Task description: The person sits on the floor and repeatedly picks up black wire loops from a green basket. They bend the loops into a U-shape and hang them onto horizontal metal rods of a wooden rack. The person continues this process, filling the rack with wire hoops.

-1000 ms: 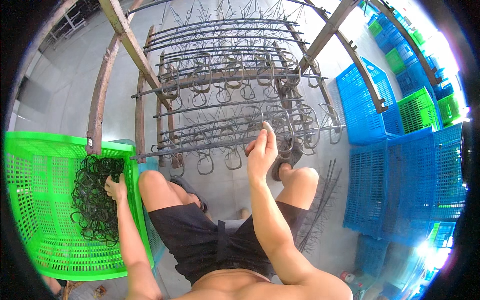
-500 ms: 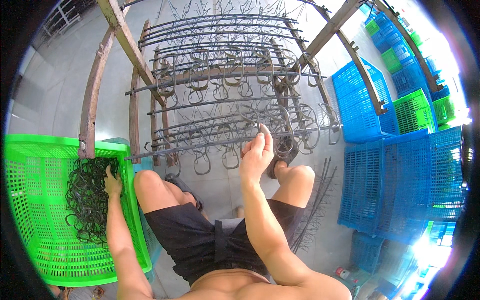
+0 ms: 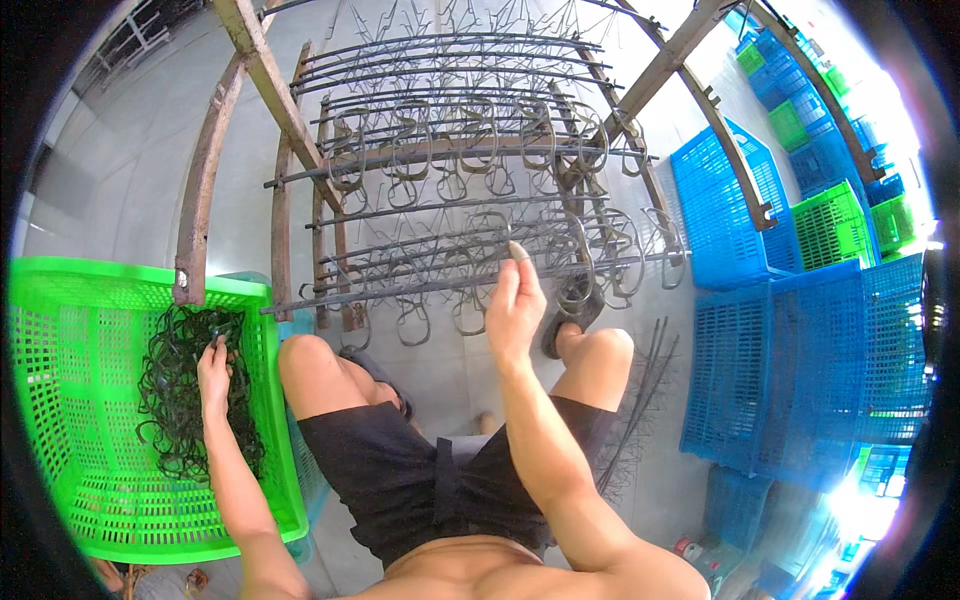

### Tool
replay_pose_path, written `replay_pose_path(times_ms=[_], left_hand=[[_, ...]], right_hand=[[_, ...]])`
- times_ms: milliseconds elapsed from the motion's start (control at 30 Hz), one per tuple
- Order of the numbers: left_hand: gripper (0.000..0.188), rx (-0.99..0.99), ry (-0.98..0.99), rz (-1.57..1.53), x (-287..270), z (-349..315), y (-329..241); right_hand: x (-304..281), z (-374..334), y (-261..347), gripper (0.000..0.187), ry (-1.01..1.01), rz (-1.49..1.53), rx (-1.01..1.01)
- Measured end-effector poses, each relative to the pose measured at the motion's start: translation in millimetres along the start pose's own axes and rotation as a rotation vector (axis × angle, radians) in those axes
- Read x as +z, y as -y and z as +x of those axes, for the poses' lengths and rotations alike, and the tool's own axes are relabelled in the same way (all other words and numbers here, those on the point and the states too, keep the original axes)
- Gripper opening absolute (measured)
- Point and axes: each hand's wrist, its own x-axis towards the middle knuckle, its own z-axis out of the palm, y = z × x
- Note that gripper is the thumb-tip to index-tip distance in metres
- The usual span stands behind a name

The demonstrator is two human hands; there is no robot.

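My left hand (image 3: 213, 376) is inside the green basket (image 3: 150, 270), its fingers drawn together at a heap of black curved loop pieces (image 3: 185, 430). It seems to pinch one piece at the heap's upper right edge. In front of me, my right hand (image 3: 515, 312) is raised at the hanging rack (image 3: 345, 297), fingers closed and pointing away from me. A greyish cover shows on one fingertip, beside a dark loop piece (image 3: 487, 214) hung on the near bars. What lies between the right fingers is too small to make out.
Several loop pieces hang from the rack's bars, with brown metal posts (image 3: 208, 180) standing at either side. Blue crates (image 3: 770, 370) and a green crate (image 3: 832, 225) stack up on the right. Thin hooked rods (image 3: 640, 410) lie on the floor by my right leg.
My left hand has drawn back a little toward me over the heap, and its fingers have come together. The right hand has shifted slightly left along the rack. The whole view has shifted slightly.
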Motion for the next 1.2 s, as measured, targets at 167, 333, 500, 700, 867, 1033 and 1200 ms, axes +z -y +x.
replay_pose_path(times_ms=[167, 333, 500, 700, 867, 1033, 1200], left_hand=[[0.036, 0.112, -0.157, -0.180, -0.9, -55.7, -13.9], [0.040, 0.223, -0.234, -0.438, -10.8, -123.3, -39.3], [0.036, 0.186, 0.020, -0.700, 7.4, -161.9, -80.0], [0.027, 0.174, 0.255, -0.807, 35.5, -177.7, -102.7], [0.032, 0.071, 0.589, -0.748, 54.5, -189.7, -117.2], [0.035, 0.090, 0.747, -0.791, 75.8, -181.3, -120.5], [0.055, 0.143, 0.657, -0.804, 80.1, -172.9, -107.7]], right_hand=[[-11.7, 11.5, -16.1, 0.030, 0.038, 0.195, 0.085], [-12.8, -2.2, -0.6, 0.031, 0.089, 0.217, 0.170], [0.6, -11.9, -6.6, 0.018, -0.042, -0.011, 0.033], [-21.8, -4.5, 6.8, 0.022, 0.115, 0.201, 0.234], [-21.8, -57.9, 69.2, 0.042, 0.272, -0.682, -0.703], [-10.2, -73.2, 45.3, 0.026, 0.862, 0.028, -0.501], [28.1, -56.3, 11.0, 0.023, 0.161, 0.336, 0.020]])
